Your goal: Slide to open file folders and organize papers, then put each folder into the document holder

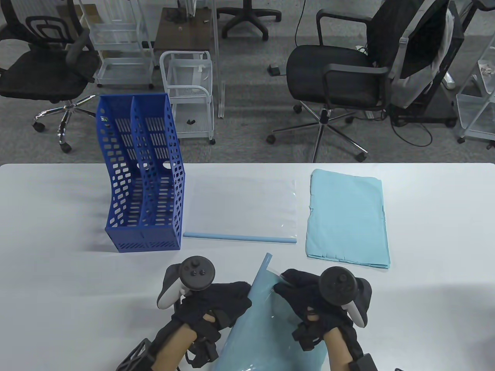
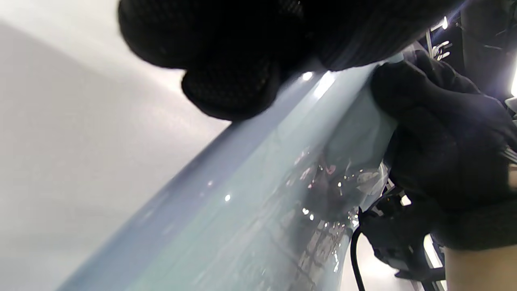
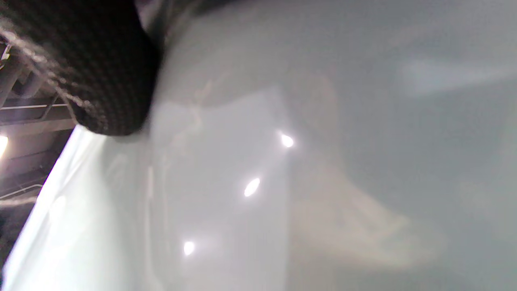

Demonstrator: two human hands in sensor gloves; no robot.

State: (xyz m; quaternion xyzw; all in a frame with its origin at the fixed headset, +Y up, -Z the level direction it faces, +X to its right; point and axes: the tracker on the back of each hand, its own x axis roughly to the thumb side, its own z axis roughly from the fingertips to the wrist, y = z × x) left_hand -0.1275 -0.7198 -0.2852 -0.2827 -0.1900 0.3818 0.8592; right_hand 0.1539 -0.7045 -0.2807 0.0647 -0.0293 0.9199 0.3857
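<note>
Nearest the table's front edge, both gloved hands hold a light-blue translucent file folder [image 1: 270, 324] raised and tilted between them. The left hand [image 1: 216, 305] grips its left edge along the spine bar; the right hand [image 1: 309, 305] pinches the upper right part of the sheet. Beyond, a second clear folder [image 1: 241, 208] with a blue slide bar [image 1: 239, 237] lies flat on the white table [image 1: 433, 232]. Right of it lies a stack of light-blue papers [image 1: 346, 218]; left of it stands the blue document holder [image 1: 141, 181], both compartments without folders.

Blue perforated document holder [image 1: 143, 174], pale-blue paper stack [image 1: 346, 218], clear folder [image 1: 241, 210] with light-blue slide bar [image 1: 239, 237], black gloves.
</note>
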